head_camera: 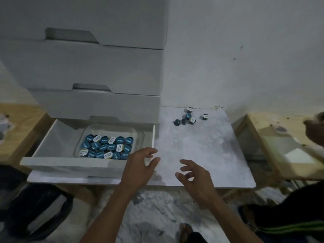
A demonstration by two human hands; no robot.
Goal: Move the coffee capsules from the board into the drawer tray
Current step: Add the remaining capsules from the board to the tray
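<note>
Both hands empty: left hand (140,168), right hand (194,176) over board (201,149).

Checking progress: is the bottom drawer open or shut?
Open. The bottom drawer is pulled out, exposing the clear tray filled with coffee capsules.

Both forearms are bare, with no sleeve in view up to the lower edge of the picture. The left hand (140,168) and the right hand (194,179) wear no glove, and no ring, watch or bracelet is visible on either. Behind each grip, the wrist is slim, and the fingers are long and thin
</note>
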